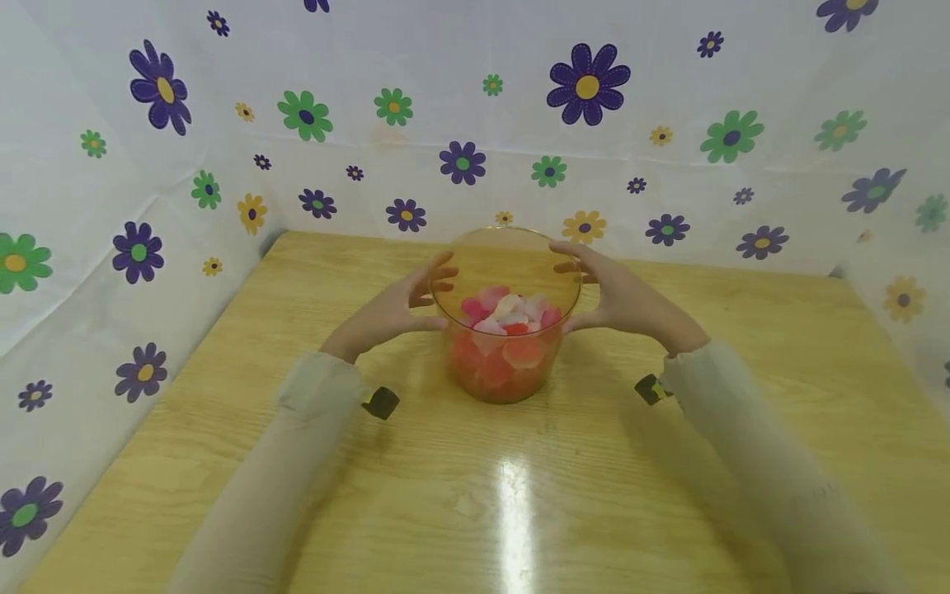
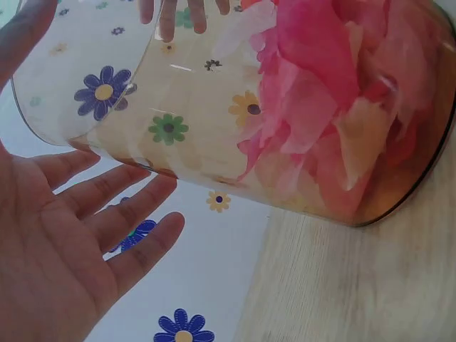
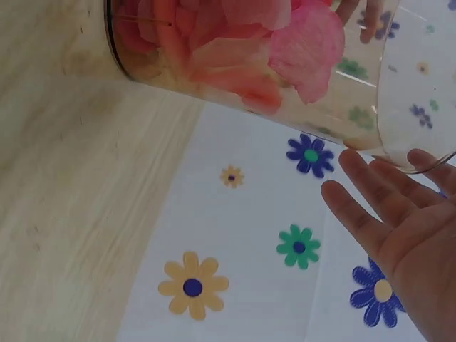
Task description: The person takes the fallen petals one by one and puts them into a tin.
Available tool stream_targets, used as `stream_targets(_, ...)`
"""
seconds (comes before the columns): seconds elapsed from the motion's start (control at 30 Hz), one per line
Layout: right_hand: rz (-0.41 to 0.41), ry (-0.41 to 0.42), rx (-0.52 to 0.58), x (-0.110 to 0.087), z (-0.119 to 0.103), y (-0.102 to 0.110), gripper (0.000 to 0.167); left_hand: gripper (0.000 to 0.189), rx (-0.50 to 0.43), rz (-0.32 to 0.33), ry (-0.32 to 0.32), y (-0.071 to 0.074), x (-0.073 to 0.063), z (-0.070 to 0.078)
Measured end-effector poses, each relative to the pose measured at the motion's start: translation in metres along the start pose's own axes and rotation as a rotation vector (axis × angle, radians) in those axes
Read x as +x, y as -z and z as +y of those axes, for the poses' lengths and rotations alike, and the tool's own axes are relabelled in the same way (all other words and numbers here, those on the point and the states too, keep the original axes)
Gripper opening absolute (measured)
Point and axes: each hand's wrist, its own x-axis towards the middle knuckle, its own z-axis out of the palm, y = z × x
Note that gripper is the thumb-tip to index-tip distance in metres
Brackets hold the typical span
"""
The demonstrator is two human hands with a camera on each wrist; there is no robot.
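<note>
A clear, amber-tinted bucket [image 1: 500, 363] stands upright on the wooden table, partly filled with pink, red and pale flower petals [image 1: 512, 313]. On its left side is my left hand [image 1: 397, 312], fingers spread and fairly straight beside the upper wall. The left wrist view shows the fingers [image 2: 135, 206] at the wall near the rim, not wrapped round it. Opposite, my right hand [image 1: 627, 299] lies along the right side of the rim. Its fingers [image 3: 377, 189] are extended in the right wrist view, with the tips at or very near the wall. Firm contact is hard to make out.
Behind and to both sides hangs a white cloth [image 1: 445, 74] printed with purple, green and yellow flowers. The wooden tabletop [image 1: 416, 495] reaches toward me, with a bright light reflection on it. Each wrist carries a small dark device [image 1: 382, 403].
</note>
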Motion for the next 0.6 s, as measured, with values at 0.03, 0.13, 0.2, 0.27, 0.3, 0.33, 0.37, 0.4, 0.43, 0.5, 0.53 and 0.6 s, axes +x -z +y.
stream_targets(0.03, -0.001, -0.009, 0.002, 0.003, 0.003, 0.003, 0.1, 0.098, -0.005, -0.003, 0.002, 0.002, 0.006, -0.002)
stream_targets(0.13, 0.004, -0.029, -0.008, 0.013, 0.01, 0.012, 0.099, 0.098, -0.042, -0.012, 0.019, 0.008, 0.026, -0.007)
stream_targets(0.2, 0.011, -0.05, -0.029, 0.019, 0.015, 0.017, 0.097, 0.094, -0.064, -0.013, 0.033, 0.012, 0.038, -0.012)
stream_targets(0.27, 0.013, -0.059, -0.037, 0.025, 0.02, 0.02, 0.095, 0.088, -0.095, -0.011, 0.049, 0.015, 0.048, -0.016)
stream_targets(0.3, 0.014, -0.067, -0.039, 0.027, 0.022, 0.021, 0.094, 0.085, -0.106, -0.008, 0.056, 0.017, 0.052, -0.019)
stream_targets(0.33, 0.017, -0.075, -0.036, 0.029, 0.023, 0.022, 0.093, 0.083, -0.124, -0.002, 0.063, 0.017, 0.055, -0.022)
stream_targets(0.37, 0.022, -0.083, -0.031, 0.031, 0.025, 0.022, 0.093, 0.082, -0.138, 0.008, 0.069, 0.017, 0.057, -0.025)
stream_targets(0.4, 0.03, -0.089, -0.029, 0.031, 0.027, 0.021, 0.092, 0.081, -0.166, 0.021, 0.069, 0.016, 0.058, -0.027)
stream_targets(0.43, 0.041, -0.098, -0.029, 0.03, 0.027, 0.02, 0.092, 0.082, -0.195, 0.038, 0.07, 0.014, 0.058, -0.029)
stream_targets(0.5, 0.074, -0.132, -0.042, 0.021, 0.026, 0.015, 0.09, 0.081, -0.22, 0.095, 0.103, 0.003, 0.051, -0.031)
stream_targets(0.53, 0.098, -0.144, -0.06, 0.013, 0.024, 0.011, 0.088, 0.081, -0.216, 0.133, 0.126, -0.005, 0.044, -0.028)
stream_targets(0.6, 0.145, -0.177, -0.114, -0.007, 0.015, 0.001, 0.085, 0.08, -0.11, 0.225, 0.146, -0.027, 0.027, -0.02)
